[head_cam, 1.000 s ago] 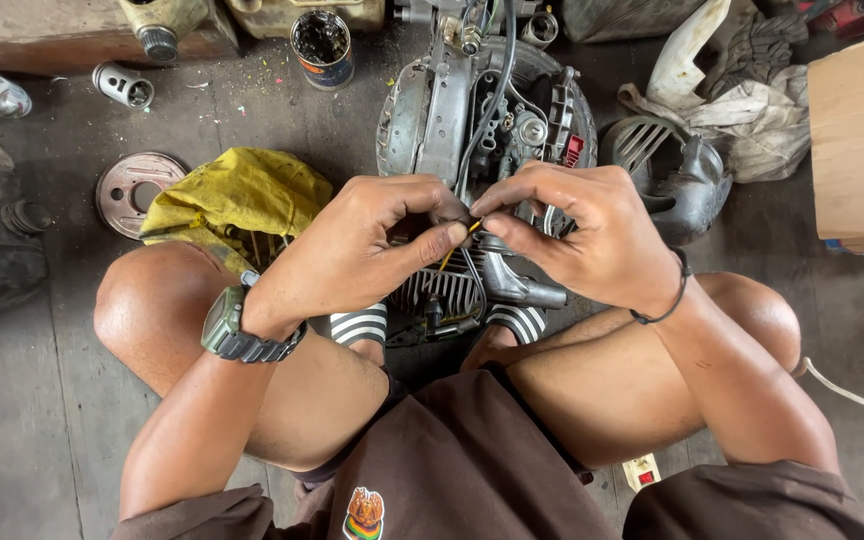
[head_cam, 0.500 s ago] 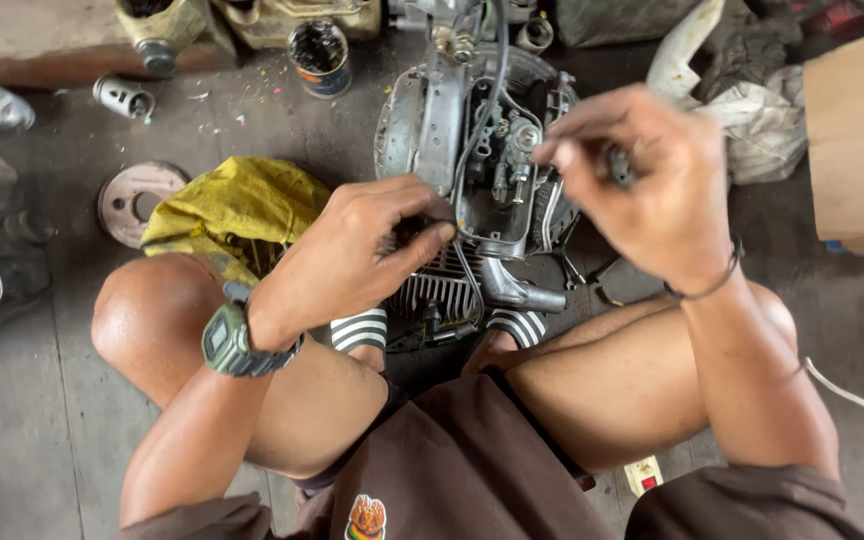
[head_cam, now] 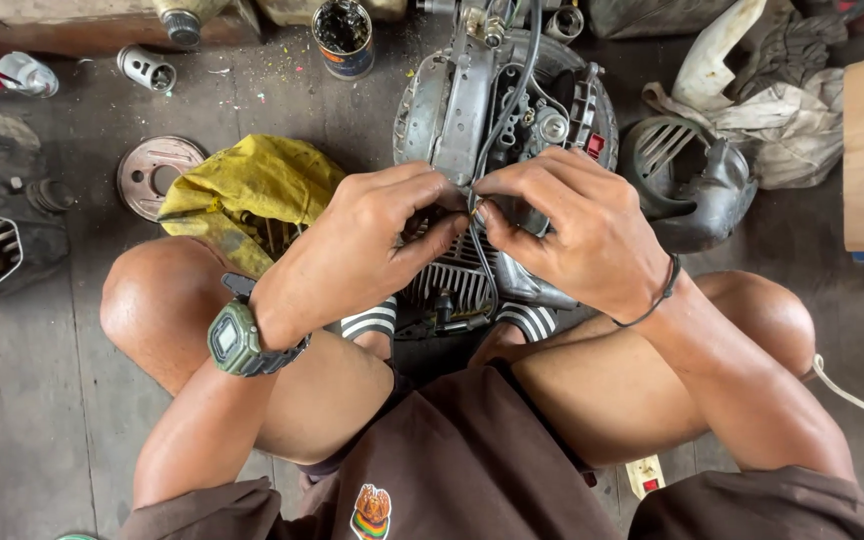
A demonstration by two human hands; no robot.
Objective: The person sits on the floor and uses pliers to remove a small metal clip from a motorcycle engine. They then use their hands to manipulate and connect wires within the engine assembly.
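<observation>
Between the squatting knees, on the floor [head_cam: 72, 420], a small engine [head_cam: 497, 120] is worked on. A black cable [head_cam: 480, 255] over its finned cylinder is pinched by the fingers of the left hand [head_cam: 362, 245] and the right hand [head_cam: 577, 235]. A yellow rag [head_cam: 247, 190] lies just beside it.

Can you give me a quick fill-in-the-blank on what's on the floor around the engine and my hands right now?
1. Both hands, left hand and right hand, pinch a thin black ____ over the engine.
2. The crumpled rag beside the left hand is ____ in colour.
3. The watch sits on the ____ wrist.
4. The round metal disc lies to the ____ of the rag in the picture.

Missing words: cable; yellow; left; left
</observation>
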